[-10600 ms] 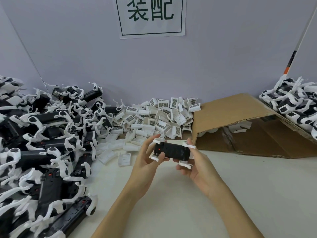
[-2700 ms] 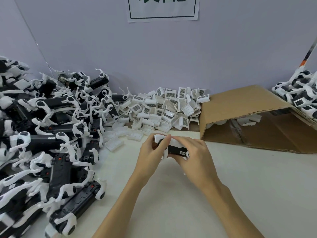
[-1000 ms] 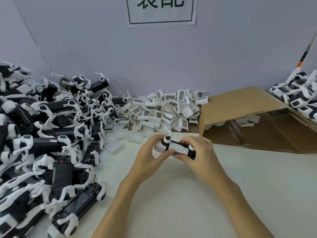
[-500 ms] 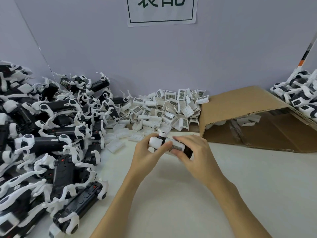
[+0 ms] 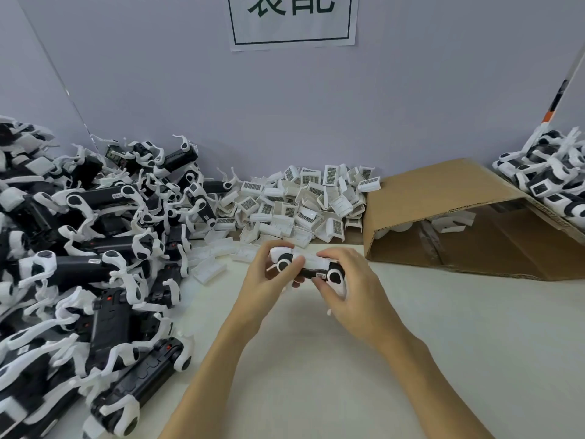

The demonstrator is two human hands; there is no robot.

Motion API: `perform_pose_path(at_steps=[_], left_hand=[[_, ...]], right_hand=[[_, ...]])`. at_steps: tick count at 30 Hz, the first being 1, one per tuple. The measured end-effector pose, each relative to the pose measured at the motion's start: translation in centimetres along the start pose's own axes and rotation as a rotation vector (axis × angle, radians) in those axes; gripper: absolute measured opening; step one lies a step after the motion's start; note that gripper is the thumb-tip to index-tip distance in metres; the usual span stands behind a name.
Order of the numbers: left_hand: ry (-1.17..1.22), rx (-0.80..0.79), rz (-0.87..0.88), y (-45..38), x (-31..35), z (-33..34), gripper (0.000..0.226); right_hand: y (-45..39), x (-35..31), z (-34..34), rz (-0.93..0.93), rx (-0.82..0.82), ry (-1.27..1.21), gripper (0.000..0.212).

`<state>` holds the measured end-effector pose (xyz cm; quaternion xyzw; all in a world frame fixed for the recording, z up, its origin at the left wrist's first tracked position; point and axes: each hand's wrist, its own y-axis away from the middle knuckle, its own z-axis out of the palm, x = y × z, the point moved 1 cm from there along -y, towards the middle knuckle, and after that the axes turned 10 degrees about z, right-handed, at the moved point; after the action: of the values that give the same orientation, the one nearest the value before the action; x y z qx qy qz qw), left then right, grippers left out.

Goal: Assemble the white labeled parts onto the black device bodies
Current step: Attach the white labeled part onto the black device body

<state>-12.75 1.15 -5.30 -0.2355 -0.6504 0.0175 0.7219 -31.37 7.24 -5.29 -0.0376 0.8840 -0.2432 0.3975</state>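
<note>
Both hands hold one black device body point(image 5: 308, 270) with white legs above the white table, near its middle. A white part lies along its top side between my fingers. My left hand point(image 5: 265, 277) grips the left end, thumb beside a round black-and-white joint. My right hand point(image 5: 351, 288) grips the right end, fingers curled over the top and covering much of the body. A heap of white labeled parts point(image 5: 297, 204) with barcode stickers lies against the wall just behind my hands.
A big pile of black bodies with white legs point(image 5: 88, 267) fills the left side of the table. An open cardboard box point(image 5: 443, 198) lies on its side at the right, with a second pile of devices point(image 5: 550, 182) behind it. A paper sign point(image 5: 292, 22) hangs on the wall.
The device has been turned in my hands, so its round side joints now face me. Both hands have kept their grip and stayed in about the same place.
</note>
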Motion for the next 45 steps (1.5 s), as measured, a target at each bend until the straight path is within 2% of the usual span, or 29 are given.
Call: perform_pose_path(at_steps=[3, 8, 13, 15, 18, 21, 25, 29, 32, 34, 37, 41, 45], left_hand=[[-0.046, 0.074, 0.013, 0.1, -0.2, 1.0, 0.036], [-0.107, 0.080, 0.079, 0.3, -0.5, 1.7, 0.038], [-0.094, -0.052, 0.109, 0.3, 0.4, 1.3, 0.047], [-0.124, -0.120, 0.131, 0.3, 0.5, 0.5, 0.050], [-0.229, -0.156, 0.214, 0.3, 1.0, -0.3, 0.050], [-0.213, -0.209, 0.272, 0.4, 1.3, -0.4, 0.046], [-0.426, -0.284, 0.332, 0.2, 0.4, -0.6, 0.043], [-0.366, -0.173, 0.248, 0.4, 0.1, -0.1, 0.061], [-0.381, -0.058, 0.174, 0.3, -0.3, 0.3, 0.063], [-0.386, -0.033, 0.149, 0.3, -0.2, 0.4, 0.059], [-0.364, 0.043, 0.228, 0.2, -0.1, 0.5, 0.045], [-0.243, 0.161, 0.211, 0.2, 0.0, 1.0, 0.041], [-0.355, 0.148, 0.193, 0.2, 0.0, 1.0, 0.024]], right_hand=[[-0.1, -0.2, 0.4, -0.061, 0.029, 0.171, 0.046], [-0.1, -1.0, 1.2, -0.041, 0.162, 0.236, 0.034], [0.0, -1.4, 1.0, -0.075, 0.230, 0.306, 0.036], [0.1, -0.8, 0.8, -0.069, 0.148, 0.165, 0.040], [0.0, 0.1, 0.1, 0.008, -0.079, -0.085, 0.054], [-0.3, 1.1, 0.1, 0.081, -0.168, -0.083, 0.050], [-0.6, 1.9, 0.3, 0.099, -0.156, -0.003, 0.042], [-0.6, 1.7, 0.3, 0.019, -0.065, 0.050, 0.042], [-0.4, 1.2, 0.7, -0.013, -0.049, 0.027, 0.046], [-0.3, 1.0, 0.8, -0.022, -0.023, 0.009, 0.047], [-0.3, 0.7, 0.6, -0.082, 0.032, 0.050, 0.050], [-0.1, 0.0, 1.2, -0.122, 0.063, 0.223, 0.070], [-0.1, -0.5, 1.9, -0.094, 0.115, 0.242, 0.059]])
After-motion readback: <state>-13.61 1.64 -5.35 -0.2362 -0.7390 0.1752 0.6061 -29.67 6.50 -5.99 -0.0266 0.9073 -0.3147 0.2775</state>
